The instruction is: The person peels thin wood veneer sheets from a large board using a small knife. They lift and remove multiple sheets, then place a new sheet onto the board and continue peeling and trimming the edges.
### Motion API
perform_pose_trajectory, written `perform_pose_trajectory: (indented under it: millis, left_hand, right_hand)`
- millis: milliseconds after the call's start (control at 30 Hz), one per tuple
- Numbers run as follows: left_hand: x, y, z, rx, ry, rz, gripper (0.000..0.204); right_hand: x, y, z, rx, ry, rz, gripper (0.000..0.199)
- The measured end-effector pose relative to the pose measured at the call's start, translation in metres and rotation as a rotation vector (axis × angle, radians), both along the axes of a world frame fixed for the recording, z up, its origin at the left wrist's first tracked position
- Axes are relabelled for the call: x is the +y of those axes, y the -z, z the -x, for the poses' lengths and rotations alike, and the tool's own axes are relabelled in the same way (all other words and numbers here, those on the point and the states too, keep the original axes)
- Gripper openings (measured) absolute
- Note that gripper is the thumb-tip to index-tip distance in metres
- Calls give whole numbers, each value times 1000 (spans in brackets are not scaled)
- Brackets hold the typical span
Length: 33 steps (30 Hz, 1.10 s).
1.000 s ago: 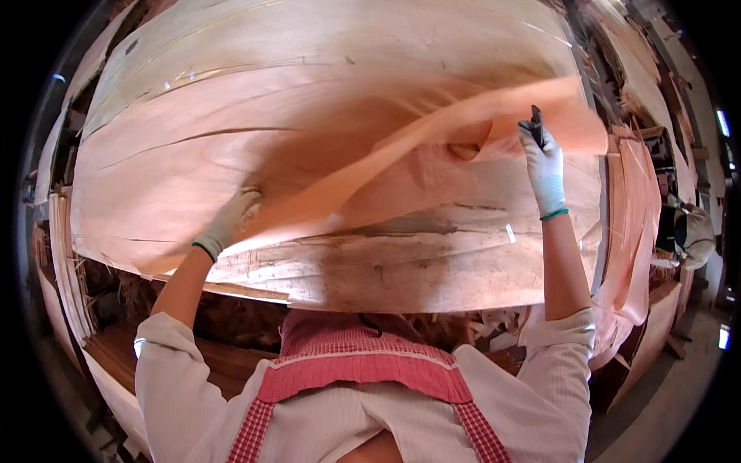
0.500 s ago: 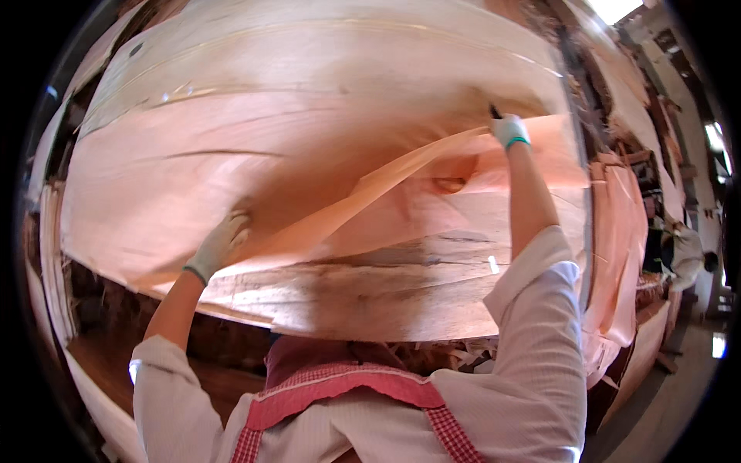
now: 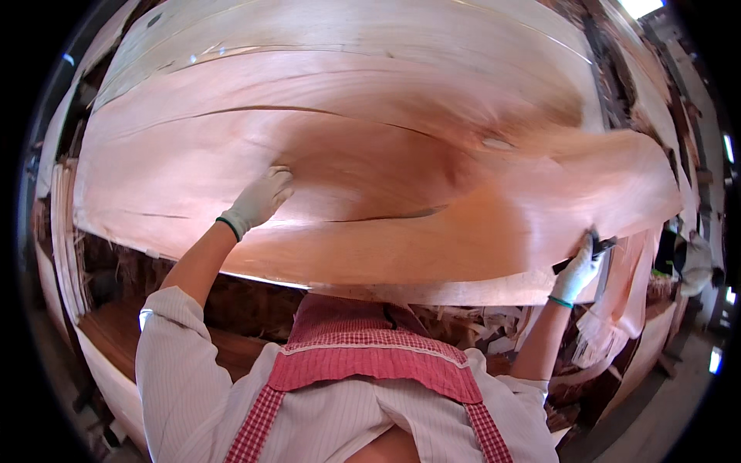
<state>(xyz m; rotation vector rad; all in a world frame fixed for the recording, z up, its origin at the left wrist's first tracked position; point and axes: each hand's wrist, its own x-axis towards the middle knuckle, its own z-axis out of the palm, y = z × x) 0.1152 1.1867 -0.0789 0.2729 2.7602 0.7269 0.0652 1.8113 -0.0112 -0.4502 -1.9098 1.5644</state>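
A wide, pinkish thin wood veneer sheet [image 3: 370,162] lies across the work surface, with long dark splits and a small hole toward its right. Its right part is lifted and smeared by motion. My left hand [image 3: 262,202], in a white glove with a green cuff, rests on top of the sheet left of centre, fingers loosely bent with nothing seen in them. My right hand [image 3: 577,274], gloved likewise, is at the sheet's near right edge. It is closed round a small black hand tool [image 3: 602,245] whose exact kind is unclear. Whether it also pinches the sheet is hidden.
Paler veneer [image 3: 332,27] extends along the far side. Torn veneer strips [image 3: 625,289] hang at the right, and wood scraps [image 3: 270,309] lie below the near edge. Stacked boards [image 3: 63,239] stand at the left. Another person [image 3: 695,262] is far right.
My right hand has come down toward me and outward, and the folded veneer now spreads over the lower board. My left hand has moved slightly up and right on the sheet.
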Motion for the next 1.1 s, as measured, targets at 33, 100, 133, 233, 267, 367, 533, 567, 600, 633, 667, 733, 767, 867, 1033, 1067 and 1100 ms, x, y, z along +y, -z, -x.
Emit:
perform_pose_trajectory:
  millis: [33, 100, 133, 233, 267, 367, 533, 567, 600, 633, 667, 733, 767, 867, 1033, 1067, 1100]
  left_hand:
    - [2, -2, 0, -2, 11, 3, 36]
    - [5, 0, 0, 17, 5, 28, 39]
    - [3, 8, -4, 48, 7, 57, 40]
    - [3, 19, -10, 89, 2, 104, 44]
    - [7, 16, -9, 96, 1, 113, 45]
    - [8, 17, -9, 101, -53, 46, 46]
    - [32, 9, -19, 244, -97, 2, 45]
    - [52, -1, -23, 240, -35, 11, 44]
    - [75, -11, -27, 237, 27, 18, 43]
    - [92, -19, -35, 220, 84, 40, 42]
    - [105, -17, -43, 205, 83, 36, 40]
    - [126, -7, -50, 184, 91, 34, 37]
    - [129, -6, -51, 153, 51, 25, 35]
    - [135, 4, -46, 71, -73, -95, 24]
    - [134, -2, -34, -7, -116, -41, 20]
    - [130, -3, -33, -19, -97, 2, 20]
    - [128, -5, -32, -31, -78, 45, 20]
  right_hand:
    - [0, 8, -13, -20, 37, 7, 40]
    - [-1, 20, -33, -54, 110, 28, 33]
    - [-2, 23, -37, -122, 114, 5, 35]
    - [14, 44, -50, -216, 155, 29, 29]
    - [20, 51, -51, -242, 158, 23, 26]
    - [32, 68, -50, -351, 148, 63, 18]
    - [46, 94, -46, -408, 203, 209, 24]
    - [51, 100, -45, -447, 240, 243, 25]
    - [58, 107, -48, -411, 211, 283, 26]
    - [57, 113, -48, -439, 194, 329, 24]
    - [58, 117, -46, -440, 184, 345, 24]
    - [59, 125, -42, -414, 151, 361, 23]
    - [58, 129, -42, -388, 129, 361, 23]
    - [60, 138, -41, -421, 76, 333, 21]
    - [76, 164, -39, -330, 145, 24, 21]
    - [69, 159, -38, -416, 132, -6, 21]
    - [59, 154, -36, -449, 120, -47, 20]
